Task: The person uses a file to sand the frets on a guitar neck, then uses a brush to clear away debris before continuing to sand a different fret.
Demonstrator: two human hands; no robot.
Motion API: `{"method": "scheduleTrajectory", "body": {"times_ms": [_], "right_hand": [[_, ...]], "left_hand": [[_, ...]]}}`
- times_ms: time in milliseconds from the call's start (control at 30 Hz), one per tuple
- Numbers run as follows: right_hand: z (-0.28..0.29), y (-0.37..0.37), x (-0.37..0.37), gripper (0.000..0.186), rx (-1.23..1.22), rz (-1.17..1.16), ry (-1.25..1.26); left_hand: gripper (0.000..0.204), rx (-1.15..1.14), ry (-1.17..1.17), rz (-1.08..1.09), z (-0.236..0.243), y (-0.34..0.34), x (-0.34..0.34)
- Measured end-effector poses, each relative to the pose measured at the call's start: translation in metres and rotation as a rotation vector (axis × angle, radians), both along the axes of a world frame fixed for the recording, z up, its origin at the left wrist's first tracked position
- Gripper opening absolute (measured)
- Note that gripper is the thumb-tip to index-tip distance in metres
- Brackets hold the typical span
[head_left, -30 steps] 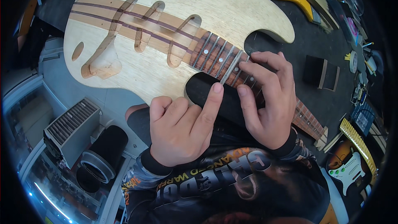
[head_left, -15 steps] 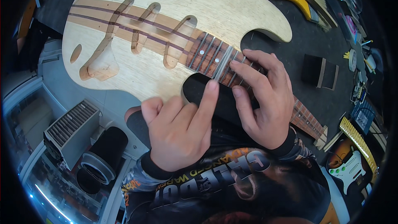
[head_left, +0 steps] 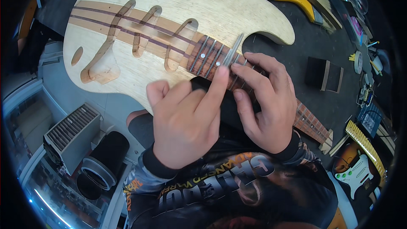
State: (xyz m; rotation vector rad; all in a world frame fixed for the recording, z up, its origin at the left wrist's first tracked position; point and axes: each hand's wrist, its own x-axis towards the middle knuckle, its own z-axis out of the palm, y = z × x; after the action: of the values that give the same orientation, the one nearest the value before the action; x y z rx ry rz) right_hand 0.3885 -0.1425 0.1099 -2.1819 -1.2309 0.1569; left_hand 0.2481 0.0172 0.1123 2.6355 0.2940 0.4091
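A pale, unfinished wooden electric guitar body (head_left: 203, 0) lies across the dark surface in front of me. Its fretboard (head_left: 203, 65) is reddish brown with metal frets and white dots. My left hand (head_left: 186, 123) is closed, its index finger stretched along a slim metal file (head_left: 232, 53) that lies across the fretboard beside a fret. The file's near end is hidden under that hand. My right hand (head_left: 269, 101) rests over the neck with fingers apart, index fingertip beside the file, thumb at the near edge. Past it the headstock end of the neck (head_left: 313, 123) shows.
A yellow-handled brush (head_left: 296, 0) lies beyond the body, next to a wooden-backed brush (head_left: 326, 4). A black block (head_left: 324, 74) stands right of the neck. At lower right is a sunburst guitar with a white pickguard (head_left: 355, 176). A grey ridged box (head_left: 74, 129) stands lower left.
My left hand has pushed the file away from me, so its tip now reaches past the fretboard's far edge. The guitar and my right hand have shifted slightly left.
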Motion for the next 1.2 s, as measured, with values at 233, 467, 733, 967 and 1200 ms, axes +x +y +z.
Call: {"method": "scheduleTrajectory", "body": {"times_ms": [233, 467, 733, 967, 1200], "right_hand": [[0.002, 0.001, 0.000, 0.049, -0.001, 0.012, -0.005], [0.003, 0.000, -0.001, 0.049, 0.002, 0.002, 0.007], [0.000, 0.002, 0.001, 0.050, 0.027, -0.002, -0.010], [0.002, 0.003, 0.000, 0.049, 0.024, 0.015, -0.006], [0.000, 0.000, -0.001, 0.045, 0.042, 0.006, -0.003]], "left_hand": [[0.061, 0.025, 0.099, 0.002, 0.014, -0.004, -0.020], [0.059, -0.030, 0.095, 0.017, 0.012, -0.011, -0.040], [0.068, 0.008, 0.012, 0.002, -0.001, -0.001, -0.004], [0.056, -0.032, 0.104, 0.042, 0.009, -0.004, -0.019], [0.062, 0.027, 0.129, 0.020, 0.006, -0.011, -0.050]]}}
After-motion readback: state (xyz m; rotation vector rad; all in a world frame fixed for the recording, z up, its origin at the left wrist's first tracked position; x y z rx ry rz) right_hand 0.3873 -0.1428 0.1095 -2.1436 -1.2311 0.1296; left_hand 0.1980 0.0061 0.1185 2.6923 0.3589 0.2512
